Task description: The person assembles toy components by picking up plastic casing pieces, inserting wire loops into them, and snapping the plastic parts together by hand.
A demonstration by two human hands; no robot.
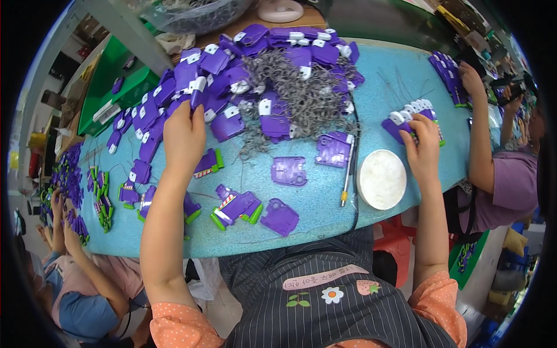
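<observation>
My left hand (184, 139) reaches over the near left side of a heap of purple plastic parts. Its fingers are pinched on a small purple-and-white plastic part (198, 91). Over on the right, my right hand (422, 152) has its fingers curled at a row of purple-and-white plastic parts (397, 123) standing close together, with thin wires trailing behind. Between the hands lie loose flat purple shells (289, 171) and a purple toy body piece with green ends (237, 207). A tangle of grey wired pieces (313, 87) covers part of the heap.
A round white tub (381, 180) stands beside my right hand. A screwdriver-like tool (346, 182) and a dark cable lie left of it. Green bins (125, 93) sit at the far left. Co-workers handle similar parts on both sides, one arm (477, 98) close at right.
</observation>
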